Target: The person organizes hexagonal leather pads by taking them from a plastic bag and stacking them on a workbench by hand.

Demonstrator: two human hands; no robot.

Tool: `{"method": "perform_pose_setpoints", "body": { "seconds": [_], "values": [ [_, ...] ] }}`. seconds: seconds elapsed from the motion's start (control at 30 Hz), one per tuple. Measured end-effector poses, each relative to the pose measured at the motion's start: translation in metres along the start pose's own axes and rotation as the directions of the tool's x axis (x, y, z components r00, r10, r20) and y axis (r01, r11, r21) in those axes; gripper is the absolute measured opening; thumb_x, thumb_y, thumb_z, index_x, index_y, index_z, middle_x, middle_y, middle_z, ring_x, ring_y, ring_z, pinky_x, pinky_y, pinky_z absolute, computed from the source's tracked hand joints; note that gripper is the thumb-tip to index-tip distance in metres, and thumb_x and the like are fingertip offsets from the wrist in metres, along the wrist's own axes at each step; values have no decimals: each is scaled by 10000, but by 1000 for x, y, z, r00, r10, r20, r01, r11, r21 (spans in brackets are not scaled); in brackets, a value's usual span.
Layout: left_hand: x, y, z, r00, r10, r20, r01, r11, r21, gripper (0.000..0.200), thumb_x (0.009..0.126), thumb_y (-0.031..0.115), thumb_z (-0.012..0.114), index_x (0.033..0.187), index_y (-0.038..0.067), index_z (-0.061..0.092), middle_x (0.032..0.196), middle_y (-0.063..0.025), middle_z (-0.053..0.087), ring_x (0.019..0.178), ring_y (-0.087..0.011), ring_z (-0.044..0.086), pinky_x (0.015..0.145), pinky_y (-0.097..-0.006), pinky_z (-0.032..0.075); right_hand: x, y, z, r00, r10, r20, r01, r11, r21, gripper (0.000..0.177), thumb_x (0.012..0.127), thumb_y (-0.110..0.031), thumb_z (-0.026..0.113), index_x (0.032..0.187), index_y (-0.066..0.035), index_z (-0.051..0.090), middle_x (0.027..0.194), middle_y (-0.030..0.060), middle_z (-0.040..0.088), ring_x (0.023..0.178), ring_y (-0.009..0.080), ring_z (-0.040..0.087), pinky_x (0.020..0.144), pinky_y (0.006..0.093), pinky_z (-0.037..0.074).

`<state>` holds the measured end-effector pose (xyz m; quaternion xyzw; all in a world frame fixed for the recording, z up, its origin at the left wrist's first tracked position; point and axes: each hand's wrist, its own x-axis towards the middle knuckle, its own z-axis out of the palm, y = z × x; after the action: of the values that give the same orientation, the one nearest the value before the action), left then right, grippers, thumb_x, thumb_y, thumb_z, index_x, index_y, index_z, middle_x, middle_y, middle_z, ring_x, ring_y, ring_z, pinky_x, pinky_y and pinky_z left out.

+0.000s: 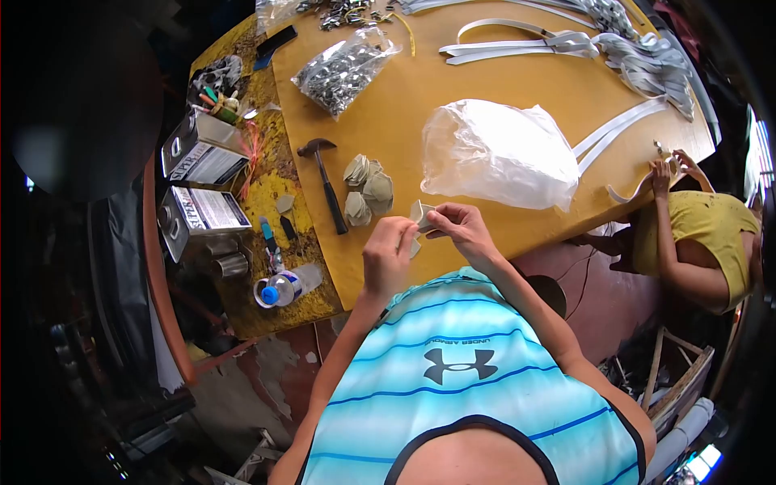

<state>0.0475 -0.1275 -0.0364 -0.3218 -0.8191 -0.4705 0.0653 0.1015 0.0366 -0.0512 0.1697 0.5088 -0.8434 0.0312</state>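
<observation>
My left hand (388,257) and my right hand (459,226) meet just above the near edge of the tan board table (453,89). Together they pinch a small beige cut piece (420,213), folded between the fingertips. A little pile of similar beige pieces (368,187) lies on the board just left of my hands. A black-handled hammer (325,184) lies beside that pile. My striped blue shirt fills the bottom of the view.
A puffed white plastic bag (501,153) sits right of my hands. A clear bag of metal fittings (343,69) and grey straps (566,40) lie farther back. Two tins (202,182) and a water bottle (283,287) are at left. Another person in yellow (695,234) handles a strap at right.
</observation>
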Motion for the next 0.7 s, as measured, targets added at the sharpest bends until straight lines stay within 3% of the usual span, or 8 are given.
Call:
{"method": "perform_pose_setpoints", "body": {
  "seconds": [0.03,0.07,0.1,0.27,0.43,0.53,0.63,0.7],
  "values": [
    [0,-1,-1,1000,5,7,-5,1000,-3,124,869,80,693,950,23,618,834,-87,643,741,-223,640,676,-299,504,0,1,-1,1000,-26,17,27,998,-62,271,959,-230,623,978,38,657,881,64,682,808,135,658,771,273,540],
    [0,-1,-3,954,-297,32,295,916,-272,118,904,105,663,957,11,615,820,-72,643,732,-176,634,670,-273,497,0,1,-2,1000,-27,14,28,998,-59,271,959,-230,623,978,38,657,881,64,682,808,135,658,771,273,540],
    [0,-3,-6,821,-555,134,539,678,-500,135,939,129,634,965,-1,611,806,-56,643,723,-130,627,664,-248,490,-1,-2,-3,999,-34,-7,33,995,-98,264,963,-225,617,983,36,656,885,67,686,807,134,660,762,271,536],
    [13,-10,-32,748,-651,132,538,478,-694,132,943,96,619,1010,-19,621,848,-59,656,716,-102,630,646,-242,516,-2,-4,-22,988,-63,-144,26,969,-244,240,955,-204,624,1019,26,648,894,76,698,798,124,663,724,252,501],
    [39,29,-84,862,-428,-273,234,812,-534,221,873,-32,659,1090,-25,620,943,-89,660,779,-138,642,729,-262,537,-7,-7,-40,969,-121,-217,64,966,-251,235,948,-201,636,1040,14,647,887,58,697,797,117,660,729,245,496],
    [47,68,-120,877,111,-468,-146,988,-41,186,879,-91,613,1033,-16,540,1019,-138,595,890,-165,618,794,-277,530,-9,-9,-45,963,-139,-231,69,955,-288,235,945,-198,640,1032,21,641,874,53,693,796,106,652,725,237,489],
    [40,69,-115,802,374,-465,-313,927,204,168,848,-95,635,936,3,529,984,-154,572,901,-199,590,775,-290,524,-9,-9,-45,962,-144,-232,61,942,-331,209,935,-180,647,1004,17,644,865,47,688,794,96,641,710,228,481],
    [13,35,-84,924,321,-210,-243,914,326,196,788,-47,695,930,27,581,997,-106,605,906,-261,581,811,-371,468,-9,-9,-45,970,-137,-202,25,880,-475,179,922,-154,649,988,13,647,859,40,685,794,93,635,687,219,473]
  ]
}}
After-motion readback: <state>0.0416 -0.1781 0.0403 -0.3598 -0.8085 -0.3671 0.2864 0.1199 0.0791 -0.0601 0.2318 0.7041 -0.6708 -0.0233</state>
